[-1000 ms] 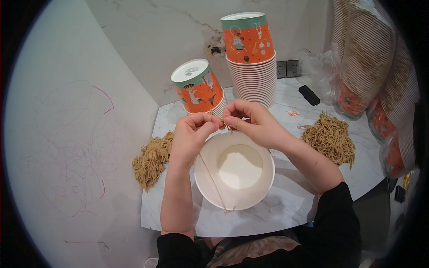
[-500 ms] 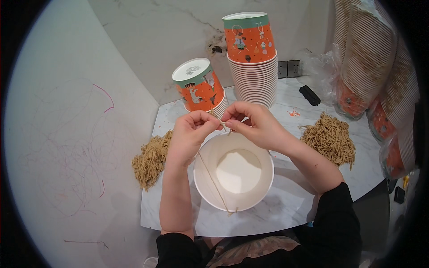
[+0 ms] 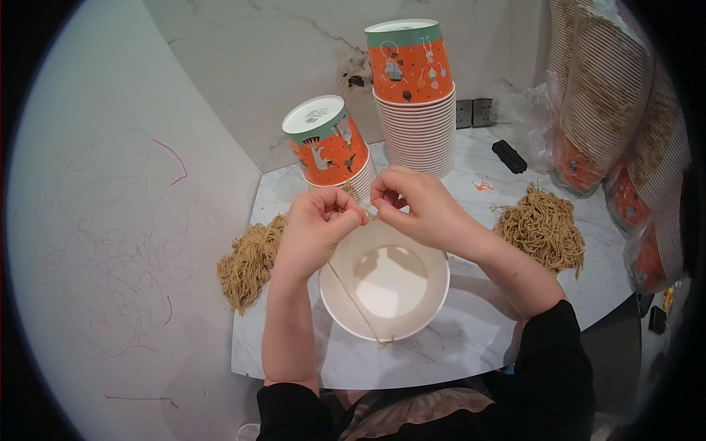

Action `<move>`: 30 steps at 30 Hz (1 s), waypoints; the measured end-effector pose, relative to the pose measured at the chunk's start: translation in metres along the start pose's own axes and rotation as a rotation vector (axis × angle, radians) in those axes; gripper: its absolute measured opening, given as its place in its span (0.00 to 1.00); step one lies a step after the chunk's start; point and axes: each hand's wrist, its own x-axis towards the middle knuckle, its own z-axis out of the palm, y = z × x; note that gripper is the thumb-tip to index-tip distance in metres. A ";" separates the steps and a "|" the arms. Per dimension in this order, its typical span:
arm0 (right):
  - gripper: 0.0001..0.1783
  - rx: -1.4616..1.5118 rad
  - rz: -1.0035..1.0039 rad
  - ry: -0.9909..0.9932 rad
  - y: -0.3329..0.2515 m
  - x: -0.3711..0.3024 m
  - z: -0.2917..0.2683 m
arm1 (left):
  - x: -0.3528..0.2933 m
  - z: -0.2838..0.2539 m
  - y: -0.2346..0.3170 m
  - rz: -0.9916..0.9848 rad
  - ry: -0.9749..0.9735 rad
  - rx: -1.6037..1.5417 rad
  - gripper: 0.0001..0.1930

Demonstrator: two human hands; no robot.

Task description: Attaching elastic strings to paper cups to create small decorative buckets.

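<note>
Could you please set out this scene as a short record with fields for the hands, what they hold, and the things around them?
Left hand: closed on a thin string at the far rim of the bowl.
Right hand: pinching the same string beside the left hand.
String: runs across the mouth of the bowl to its near rim.
Bowl: white paper, upright, inside looks bare.
Left string pile: on the table, left of the bowl.
Right string pile: right of the bowl.
Cup stacks: two, upside down, behind the hands.
Table: pale marble.
</note>
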 end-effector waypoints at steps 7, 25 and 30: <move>0.06 -0.083 0.021 -0.048 0.001 0.000 -0.003 | -0.002 0.006 -0.004 0.040 -0.003 0.095 0.02; 0.08 -0.059 0.095 -0.052 0.013 0.001 0.000 | 0.008 0.003 -0.019 0.070 0.062 0.214 0.09; 0.08 0.043 0.121 -0.098 0.005 0.003 -0.001 | 0.006 0.005 -0.016 0.085 0.062 0.264 0.11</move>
